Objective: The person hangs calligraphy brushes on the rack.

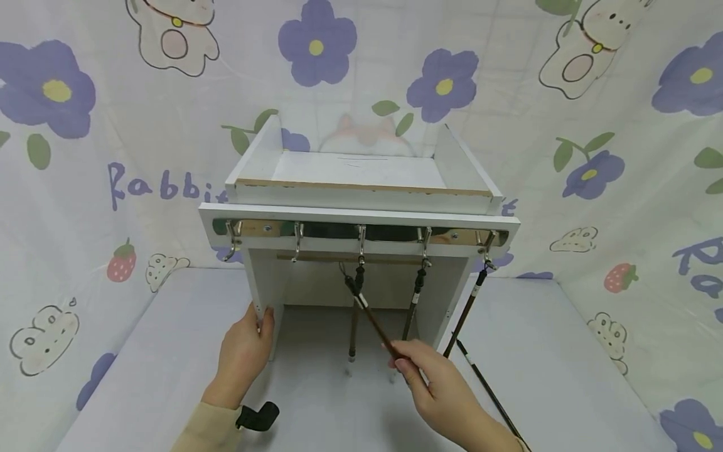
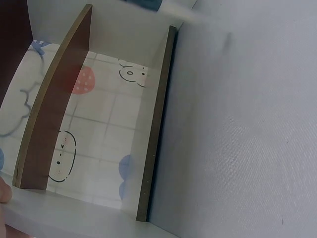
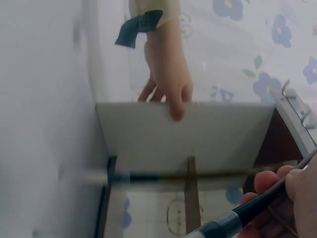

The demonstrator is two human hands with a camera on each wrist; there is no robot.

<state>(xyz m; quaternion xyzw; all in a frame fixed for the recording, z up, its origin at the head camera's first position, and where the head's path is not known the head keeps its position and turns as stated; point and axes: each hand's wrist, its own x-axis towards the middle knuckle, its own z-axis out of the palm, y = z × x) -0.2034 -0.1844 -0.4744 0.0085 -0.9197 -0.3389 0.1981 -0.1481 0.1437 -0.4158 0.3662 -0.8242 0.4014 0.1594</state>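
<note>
Purple lettering (image 1: 164, 183) reading "Rabbi", its end hidden, left hand (image 1: 244, 348) gripping white shelf (image 1: 344, 199), right hand (image 1: 435, 386) pinching brown brush (image 1: 375, 321)

The held brush (image 1: 377, 326) is dark brown, with one pale band (image 1: 363, 302). The shelf unit (image 1: 390, 216) is white. The cloth (image 1: 243, 75) is white with purple flowers (image 1: 316, 47) and red strawberries (image 1: 121, 265).

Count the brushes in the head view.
5: one held brush in the right hand, three hanging brushes on the three rightmost hooks, one loose brush on the table.
</note>
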